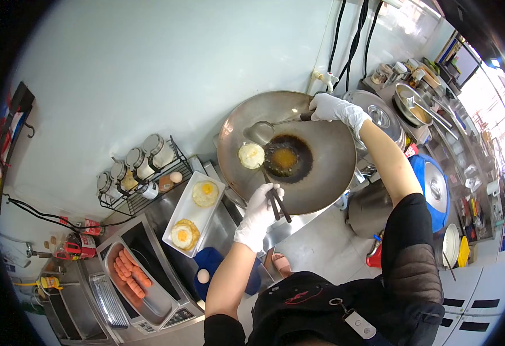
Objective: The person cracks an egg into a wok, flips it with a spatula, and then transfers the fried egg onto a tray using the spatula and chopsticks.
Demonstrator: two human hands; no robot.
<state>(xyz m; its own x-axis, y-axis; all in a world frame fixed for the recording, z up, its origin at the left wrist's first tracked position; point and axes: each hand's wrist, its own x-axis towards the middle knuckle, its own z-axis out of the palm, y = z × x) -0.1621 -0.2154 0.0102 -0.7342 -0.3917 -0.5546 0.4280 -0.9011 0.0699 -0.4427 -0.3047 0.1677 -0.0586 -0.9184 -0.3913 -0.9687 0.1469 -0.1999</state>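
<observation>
A large wok (327, 150) stands before me with a pool of dark oil (285, 160) at its bottom. My right hand (334, 109), gloved in white, is closed around the dark handle of a wok spatula (259, 133), whose metal head rests inside on the left. Just below that head lies a pale fried egg (251, 155) on the wok's sloping side. Gloved as well, my left hand (259, 212) grips a pair of dark-handled chopsticks (277, 206) over the near rim. Their tips reach up beside the egg, and whether they touch it is hard to tell.
Left of the wok, a white tray (191, 238) holds two fried eggs. A raw egg (203, 275) sits on a blue item. Further left are sausages in a metal pan (159, 305) and a rack of jars (157, 151). A lidded pot (379, 115) stands right.
</observation>
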